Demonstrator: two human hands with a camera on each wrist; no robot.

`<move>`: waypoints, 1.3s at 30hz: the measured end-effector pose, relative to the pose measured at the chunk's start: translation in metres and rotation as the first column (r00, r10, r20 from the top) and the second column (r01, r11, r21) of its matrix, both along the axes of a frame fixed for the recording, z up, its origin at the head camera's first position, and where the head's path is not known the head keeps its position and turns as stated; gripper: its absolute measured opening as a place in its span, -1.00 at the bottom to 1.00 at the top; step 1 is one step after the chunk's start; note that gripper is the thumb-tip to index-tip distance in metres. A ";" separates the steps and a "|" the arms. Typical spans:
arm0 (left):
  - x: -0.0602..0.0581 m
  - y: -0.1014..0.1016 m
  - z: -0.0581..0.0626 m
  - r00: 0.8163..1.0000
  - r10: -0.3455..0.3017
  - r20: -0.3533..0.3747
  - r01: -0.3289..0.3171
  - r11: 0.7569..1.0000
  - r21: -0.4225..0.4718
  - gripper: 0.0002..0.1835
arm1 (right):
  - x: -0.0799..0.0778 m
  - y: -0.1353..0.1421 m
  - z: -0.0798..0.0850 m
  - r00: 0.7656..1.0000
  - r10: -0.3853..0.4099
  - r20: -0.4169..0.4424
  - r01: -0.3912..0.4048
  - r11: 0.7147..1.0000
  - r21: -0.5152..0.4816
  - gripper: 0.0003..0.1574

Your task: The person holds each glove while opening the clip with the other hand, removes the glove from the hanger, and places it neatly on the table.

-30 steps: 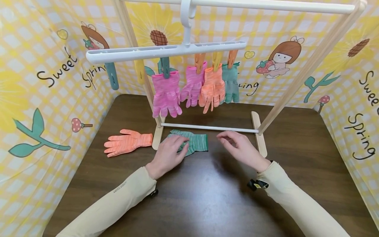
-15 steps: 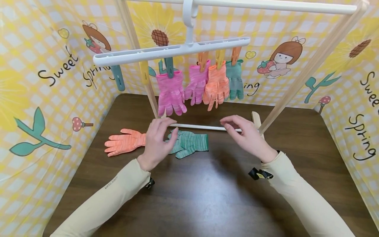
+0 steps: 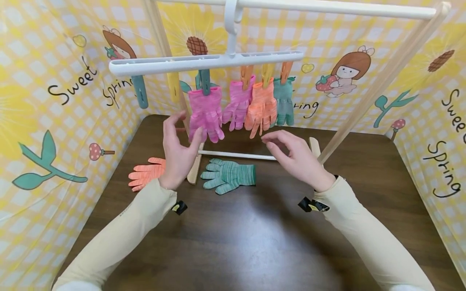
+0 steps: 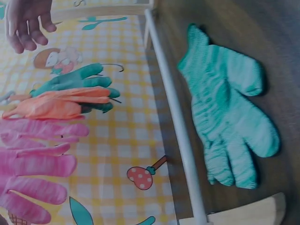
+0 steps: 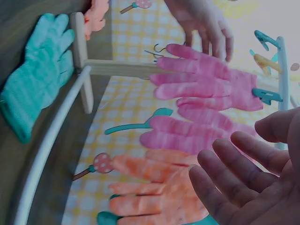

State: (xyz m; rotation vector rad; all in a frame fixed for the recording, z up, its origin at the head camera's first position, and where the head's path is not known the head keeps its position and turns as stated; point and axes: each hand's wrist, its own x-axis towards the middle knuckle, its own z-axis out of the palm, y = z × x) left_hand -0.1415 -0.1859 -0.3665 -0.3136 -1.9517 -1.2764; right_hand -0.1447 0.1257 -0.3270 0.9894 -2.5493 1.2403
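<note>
My left hand (image 3: 179, 150) is raised beside the left pink glove (image 3: 205, 109), thumb and fingers apart with nothing held. Its thumb overlaps that glove's fingers in the head view. My right hand (image 3: 295, 158) hovers below the hanging orange glove (image 3: 261, 103), fingers loosely bent and holding nothing, as the right wrist view also shows. A second pink glove (image 3: 237, 105) and a green glove (image 3: 285, 101) hang by clips from the white hanger (image 3: 174, 63). On the table lie another green glove (image 3: 233, 173) and an orange glove (image 3: 145, 173), the latter partly behind my left hand.
A teal clip (image 3: 139, 92) and a yellow clip (image 3: 174, 87) hang bare at the hanger's left end. The hanger is hooked on a wooden rack's top white rail (image 3: 327, 7). A low white bar (image 3: 240, 154) joins the rack's feet. Patterned cloth (image 3: 364, 109) surrounds the table.
My left hand has risen from over the green glove on the table, moving left and up to the left pink glove. The right hand has lifted slightly. The hanger has swayed a little.
</note>
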 end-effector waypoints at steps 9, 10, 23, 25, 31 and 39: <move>-0.009 0.002 0.008 0.989 -0.086 0.124 0.082 0.996 0.034 -0.55 | -0.010 -0.028 0.029 0.993 0.064 -0.098 -0.068 0.997 -0.046 -0.71; -0.009 0.002 0.008 0.987 -0.091 0.135 0.087 0.996 0.036 -0.55 | -0.011 -0.032 0.032 0.991 0.073 -0.110 -0.079 0.995 -0.056 -0.72; -0.019 0.001 0.017 0.974 -0.111 0.199 0.097 0.992 0.077 -0.71 | -0.032 -0.081 0.068 0.992 0.080 -0.097 -0.097 0.980 -0.176 -0.66; -0.019 0.002 0.020 0.975 -0.087 0.202 0.075 0.995 0.067 -0.75 | -0.036 -0.088 0.074 0.994 0.067 -0.083 -0.082 0.977 -0.195 -0.65; -0.007 0.010 0.037 0.977 -0.056 0.207 0.045 0.997 0.056 -0.83 | -0.048 -0.109 0.085 0.998 0.057 -0.018 -0.059 0.975 -0.214 -0.62; -0.017 0.005 0.020 0.979 -0.072 0.191 0.062 0.996 0.059 -0.79 | -0.059 -0.122 0.089 0.991 0.068 0.119 -0.044 0.979 -0.198 -0.44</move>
